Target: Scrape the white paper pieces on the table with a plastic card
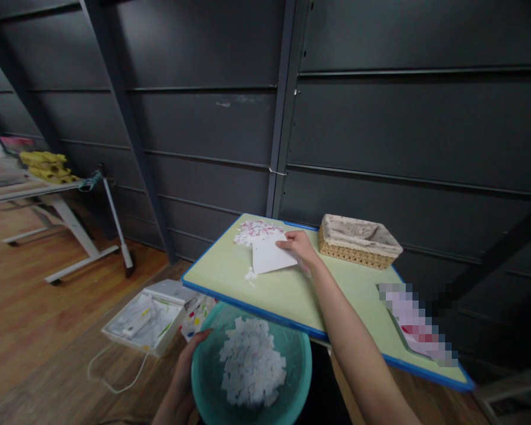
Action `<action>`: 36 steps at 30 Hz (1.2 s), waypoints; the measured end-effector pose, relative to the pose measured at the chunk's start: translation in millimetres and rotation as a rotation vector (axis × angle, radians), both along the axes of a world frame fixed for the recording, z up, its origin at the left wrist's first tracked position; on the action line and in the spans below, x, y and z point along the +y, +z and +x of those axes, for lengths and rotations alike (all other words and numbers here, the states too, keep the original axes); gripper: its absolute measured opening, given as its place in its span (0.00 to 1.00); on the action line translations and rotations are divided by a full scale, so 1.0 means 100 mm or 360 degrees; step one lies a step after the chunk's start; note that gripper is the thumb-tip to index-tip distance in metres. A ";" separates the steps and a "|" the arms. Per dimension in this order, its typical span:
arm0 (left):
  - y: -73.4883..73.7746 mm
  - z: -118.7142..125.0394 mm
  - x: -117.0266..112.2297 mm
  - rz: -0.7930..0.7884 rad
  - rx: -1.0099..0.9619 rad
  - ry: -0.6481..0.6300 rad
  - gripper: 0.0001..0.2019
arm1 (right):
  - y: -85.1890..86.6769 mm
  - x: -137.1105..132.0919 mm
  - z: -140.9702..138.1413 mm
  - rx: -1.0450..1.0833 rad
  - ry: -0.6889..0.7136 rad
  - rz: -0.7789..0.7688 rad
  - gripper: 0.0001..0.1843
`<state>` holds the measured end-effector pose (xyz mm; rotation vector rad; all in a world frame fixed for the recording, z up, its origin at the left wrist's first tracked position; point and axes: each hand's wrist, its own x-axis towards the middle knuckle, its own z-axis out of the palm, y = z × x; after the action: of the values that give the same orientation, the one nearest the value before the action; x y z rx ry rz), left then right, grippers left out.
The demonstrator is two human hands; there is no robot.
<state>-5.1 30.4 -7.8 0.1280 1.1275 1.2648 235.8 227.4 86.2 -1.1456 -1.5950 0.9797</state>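
Handling the white card [269,257] well likely calls for a low, even angle over the table [287,295], so the loose paper scraps [259,228] beside its far edge don't scatter; the teal basin [300,357], with its heap of white pieces [252,366], is best kept level, close under the table's near edge; the right hand [298,245] reaches forward, arm extended, thumb on top, pinching the card's right side; the left hand [191,353] closes on the basin's left rim, its remaining fingers hidden.
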 end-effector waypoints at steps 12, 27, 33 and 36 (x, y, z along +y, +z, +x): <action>0.06 0.00 -0.01 0.0048 0.0041 0.0070 0.09 | 0.05 -0.07 -0.02 0.0130 0.0175 -0.0212 0.16; 0.14 0.02 -0.03 0.0073 -0.0016 0.0018 0.05 | 0.04 -0.06 -0.04 0.0060 0.0283 -0.0261 0.17; 0.16 0.01 -0.04 0.0055 0.0049 0.0029 0.05 | 0.08 -0.11 -0.08 0.0054 0.0341 -0.0267 0.17; 0.15 0.01 -0.03 0.0029 0.0054 0.0007 0.04 | 0.09 -0.13 -0.11 0.0136 0.0304 -0.0273 0.17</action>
<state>-4.4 27.0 6.8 0.1614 1.1458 1.2810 224.9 214.5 95.3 -1.0638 -1.5968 1.2943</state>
